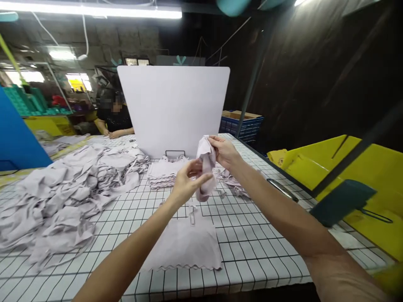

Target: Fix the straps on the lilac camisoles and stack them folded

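A pale lilac strip of fabric (pixel 206 157) is held up above the table in front of me. My right hand (pixel 226 152) pinches its upper end between thumb and fingers. Lower down, the fingers of my left hand (pixel 188 178) are curled against the cloth, with the thumb across its front. The strip hangs in a loop below. Under my hands a pale lilac garment piece (pixel 189 245) lies flat, its wavy edge towards me. A small loop-shaped item (pixel 192 216) rests at its top. Behind stands a neat stack of similar pieces (pixel 162 173).
A large loose heap of lilac fabric (pixel 78 180) covers the left of the grid-patterned tablecloth (pixel 248 260). More crumpled pieces (pixel 234 182) lie right of my hands. A white upright board (pixel 176 109) stands behind. Yellow bins (pixel 371 167) are at the right. A co-worker (pixel 115 115) sits at back left.
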`<state>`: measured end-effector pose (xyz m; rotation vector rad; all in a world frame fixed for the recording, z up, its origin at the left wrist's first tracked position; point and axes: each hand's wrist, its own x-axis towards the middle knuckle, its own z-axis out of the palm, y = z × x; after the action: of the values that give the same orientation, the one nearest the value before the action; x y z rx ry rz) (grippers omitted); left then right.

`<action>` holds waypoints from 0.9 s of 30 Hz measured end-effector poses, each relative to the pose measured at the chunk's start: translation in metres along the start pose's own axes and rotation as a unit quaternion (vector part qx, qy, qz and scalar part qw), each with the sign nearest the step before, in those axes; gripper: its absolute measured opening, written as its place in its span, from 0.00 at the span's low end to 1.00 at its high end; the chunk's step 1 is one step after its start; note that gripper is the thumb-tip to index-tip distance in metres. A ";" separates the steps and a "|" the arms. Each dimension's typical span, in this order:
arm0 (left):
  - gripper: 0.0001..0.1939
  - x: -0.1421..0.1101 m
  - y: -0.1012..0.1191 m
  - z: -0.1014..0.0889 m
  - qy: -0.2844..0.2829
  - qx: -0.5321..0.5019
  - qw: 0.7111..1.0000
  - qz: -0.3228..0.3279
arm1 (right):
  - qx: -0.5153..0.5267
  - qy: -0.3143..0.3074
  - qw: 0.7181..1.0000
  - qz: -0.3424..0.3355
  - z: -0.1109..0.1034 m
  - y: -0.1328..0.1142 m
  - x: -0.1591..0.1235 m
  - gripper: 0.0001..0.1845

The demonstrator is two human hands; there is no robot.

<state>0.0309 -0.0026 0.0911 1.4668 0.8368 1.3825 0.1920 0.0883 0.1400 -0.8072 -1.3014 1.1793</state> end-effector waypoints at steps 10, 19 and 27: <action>0.23 -0.008 -0.002 -0.079 0.034 -0.123 0.989 -0.080 | -0.012 -0.186 0.982 0.006 0.051 0.021 -0.017 0.15; 0.23 -0.018 0.041 -0.123 -0.054 0.078 0.987 -0.131 | -0.186 -0.246 0.948 -0.079 0.070 0.016 -0.018 0.18; 0.23 -0.023 0.028 -0.151 0.032 -0.009 0.989 -0.144 | 0.020 -0.340 0.933 0.114 0.068 0.014 -0.015 0.17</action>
<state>-0.1241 -0.0078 0.1000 1.2377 1.0308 1.2199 0.1248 0.0662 0.1325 -0.5375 -1.7620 1.7631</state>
